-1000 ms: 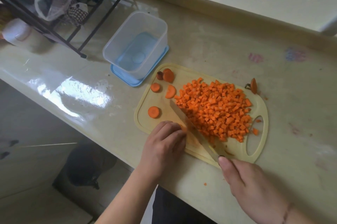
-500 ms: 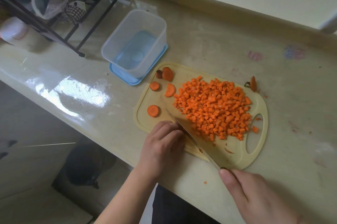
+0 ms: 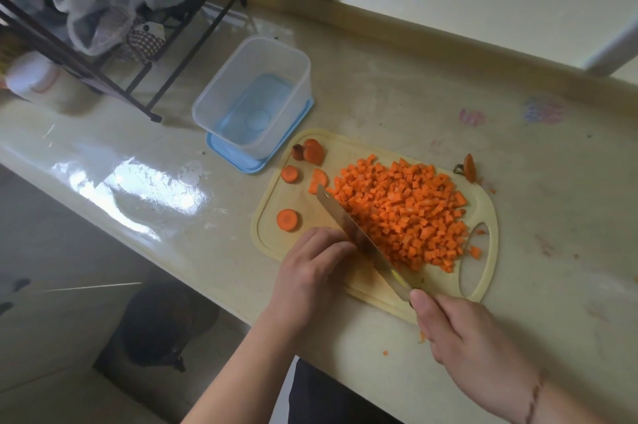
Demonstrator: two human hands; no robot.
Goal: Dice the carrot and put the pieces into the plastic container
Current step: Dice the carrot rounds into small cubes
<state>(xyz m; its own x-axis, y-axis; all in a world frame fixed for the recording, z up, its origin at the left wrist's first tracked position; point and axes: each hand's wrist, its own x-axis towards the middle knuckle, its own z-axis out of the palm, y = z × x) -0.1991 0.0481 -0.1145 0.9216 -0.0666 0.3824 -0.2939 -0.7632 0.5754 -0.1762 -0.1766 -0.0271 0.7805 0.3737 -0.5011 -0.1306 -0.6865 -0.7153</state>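
Head view is showing the diced carrot (image 3: 400, 213) heaped mid cutting board (image 3: 483, 202), just right of the knife (image 3: 359, 237) blade, which is running diagonally from the board's near edge. Right hand (image 3: 462, 333) is gripping the handle; left hand (image 3: 314, 268), fingers curled, is pressing beside the blade. Plastic container (image 3: 252, 95) is sitting empty beyond the board's far-left corner.

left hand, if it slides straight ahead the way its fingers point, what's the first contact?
Likely the steel knife blade: the left hand has its fingertips right beside it, pointing up-right. Past the blade lies the pile of diced orange carrot. Whether they already touch is unclear.
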